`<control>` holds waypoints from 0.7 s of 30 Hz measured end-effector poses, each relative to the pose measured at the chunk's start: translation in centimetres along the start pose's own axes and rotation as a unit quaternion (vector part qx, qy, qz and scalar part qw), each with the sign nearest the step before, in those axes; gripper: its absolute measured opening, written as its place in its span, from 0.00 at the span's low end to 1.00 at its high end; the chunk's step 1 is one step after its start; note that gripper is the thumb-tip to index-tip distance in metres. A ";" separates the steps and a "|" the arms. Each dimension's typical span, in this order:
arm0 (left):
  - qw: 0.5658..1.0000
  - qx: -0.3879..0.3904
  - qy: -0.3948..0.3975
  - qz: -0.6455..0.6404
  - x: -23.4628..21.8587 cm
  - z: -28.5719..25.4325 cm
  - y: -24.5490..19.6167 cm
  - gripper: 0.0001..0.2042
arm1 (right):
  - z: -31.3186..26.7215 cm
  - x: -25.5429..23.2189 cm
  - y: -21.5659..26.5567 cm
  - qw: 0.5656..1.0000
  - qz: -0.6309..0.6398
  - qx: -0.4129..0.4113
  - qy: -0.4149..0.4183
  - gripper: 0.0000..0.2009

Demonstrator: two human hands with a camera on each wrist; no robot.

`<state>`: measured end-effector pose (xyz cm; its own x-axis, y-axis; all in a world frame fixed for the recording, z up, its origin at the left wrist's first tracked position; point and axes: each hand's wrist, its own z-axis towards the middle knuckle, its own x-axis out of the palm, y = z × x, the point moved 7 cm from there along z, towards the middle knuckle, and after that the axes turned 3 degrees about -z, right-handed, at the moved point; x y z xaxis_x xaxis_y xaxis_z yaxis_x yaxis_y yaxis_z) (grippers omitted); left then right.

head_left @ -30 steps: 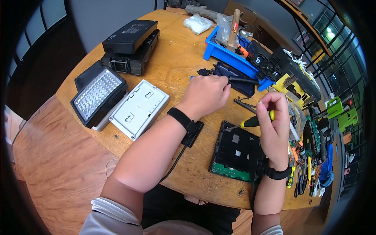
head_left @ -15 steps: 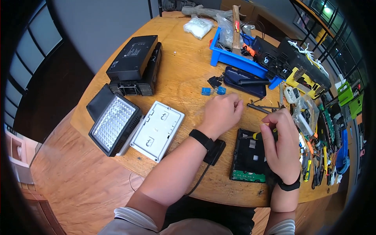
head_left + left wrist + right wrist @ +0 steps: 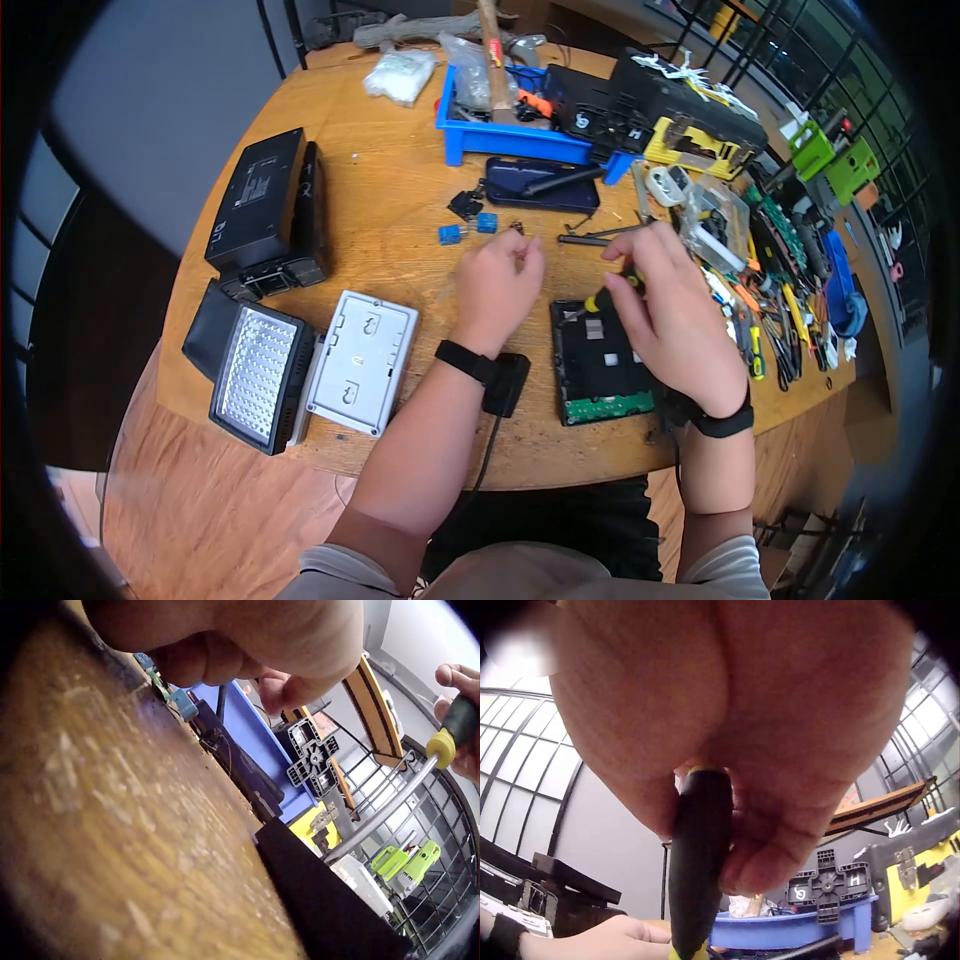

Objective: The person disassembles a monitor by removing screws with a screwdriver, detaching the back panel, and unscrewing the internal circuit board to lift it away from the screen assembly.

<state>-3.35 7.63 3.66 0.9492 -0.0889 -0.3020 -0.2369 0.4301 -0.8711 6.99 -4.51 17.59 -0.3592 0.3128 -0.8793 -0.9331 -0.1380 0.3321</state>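
My right hand [image 3: 685,320] holds a dark green and yellow screwdriver [image 3: 606,298] between thumb and fingers. The shaft points at the upper left corner of a black device [image 3: 580,372] with a green board edge. From the right wrist, its dark handle [image 3: 701,859] stands nearly vertical under the palm; the left wrist view shows its long metal shaft [image 3: 390,806]. My left hand [image 3: 498,290] hovers low over the table left of the device, fingers loosely curled, nothing visible in it. Two small blue parts [image 3: 487,223] lie just beyond it.
A white panel [image 3: 362,362], an LED lamp [image 3: 258,375] and stacked black boxes [image 3: 262,195] stand left. At the back are a blue tray [image 3: 520,143] and a dark case [image 3: 510,190]. Loose tools crowd the right. A cabled black block [image 3: 506,385] lies by my left wrist.
The head view has shifted and turned. My left hand has drawn back from the small blue parts, uncovering them. My right hand keeps the screwdriver at the device's upper left corner.
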 end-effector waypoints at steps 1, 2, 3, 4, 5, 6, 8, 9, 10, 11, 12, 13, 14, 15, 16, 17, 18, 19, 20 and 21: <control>1.000 0.010 -0.011 -0.009 0.0 0.0 0.2 0.13 | 0.0 -0.2 0.1 1.000 0.014 -0.005 -0.005 0.13; 0.999 0.019 -0.025 -0.017 -0.1 0.0 0.2 0.14 | -0.1 -0.3 0.0 1.000 0.009 -0.001 -0.004 0.13; 1.000 0.015 -0.023 -0.016 0.0 -0.1 0.2 0.14 | -0.1 -0.3 -0.2 0.998 0.066 0.016 0.001 0.15; 0.999 0.018 -0.020 -0.019 0.1 0.0 0.2 0.14 | -0.2 -0.2 -0.6 0.992 0.123 0.033 0.003 0.16; 1.000 0.013 -0.011 -0.018 0.2 0.0 0.2 0.14 | -0.3 -0.1 -1.0 0.994 0.103 0.046 -0.003 0.18; 1.000 0.008 -0.003 -0.017 0.2 -0.1 0.1 0.14 | -0.5 0.0 -0.9 0.994 0.100 0.047 -0.004 0.18; 1.000 -0.015 0.020 -0.004 0.1 0.2 0.2 0.14 | -0.6 0.0 -0.8 0.989 0.140 0.043 -0.004 0.17; 0.998 -0.043 0.045 0.013 0.3 0.1 0.4 0.13 | -0.6 -0.1 -0.5 0.990 0.133 0.023 -0.030 0.17; 0.998 -0.041 0.044 0.010 0.4 0.1 0.8 0.13 | -0.7 0.4 -0.7 0.991 0.129 0.022 -0.032 0.17; 0.999 -0.028 0.027 -0.006 0.7 0.2 1.5 0.13 | -0.8 0.6 -0.7 0.992 0.114 0.010 -0.060 0.18; 1.000 -0.016 0.008 -0.023 0.4 0.4 1.1 0.14 | -0.9 0.7 -0.6 0.991 0.098 -0.004 -0.088 0.19; 0.999 -0.034 0.023 -0.014 0.4 0.3 1.3 0.14 | -1.1 0.6 -0.4 0.986 0.092 -0.008 -0.136 0.17; 0.999 -0.034 0.020 -0.016 0.3 0.3 1.4 0.14 | -1.1 0.7 -0.5 0.987 0.091 -0.011 -0.135 0.17; 0.999 -0.023 0.029 -0.023 0.5 0.5 1.4 0.15 | -1.2 0.3 -0.5 0.983 0.050 -0.029 -0.172 0.14; 0.999 -0.014 0.040 -0.029 0.7 0.4 1.5 0.15 | -1.3 -0.2 -0.3 0.977 0.009 -0.047 -0.208 0.12; 0.999 -0.016 0.037 -0.031 0.7 0.3 1.4 0.15 | -1.2 -0.4 -0.4 0.979 0.019 -0.014 -0.205 0.08; 0.998 -0.015 0.047 -0.029 0.8 0.3 1.2 0.15 | -1.0 -0.5 -0.6 0.979 0.019 -0.019 -0.202 0.08; 0.998 -0.014 0.057 -0.027 0.8 0.4 1.1 0.15 | -0.7 -0.5 -0.8 0.979 0.028 -0.050 -0.194 0.08; 0.998 -0.014 0.054 -0.026 1.1 0.9 1.6 0.15 | -0.4 -0.5 -0.7 0.978 0.037 -0.082 -0.187 0.08; 0.996 -0.011 0.073 -0.043 1.7 0.8 2.2 0.15 | -0.3 -0.6 -0.6 0.983 0.041 -0.069 -0.164 0.08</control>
<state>-2.11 9.17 1.55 0.9262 -0.2558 -0.2769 -0.1614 0.3946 -0.9045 7.74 -4.90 17.82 -0.4406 0.5788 -0.6862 -0.8976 -0.2945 0.3279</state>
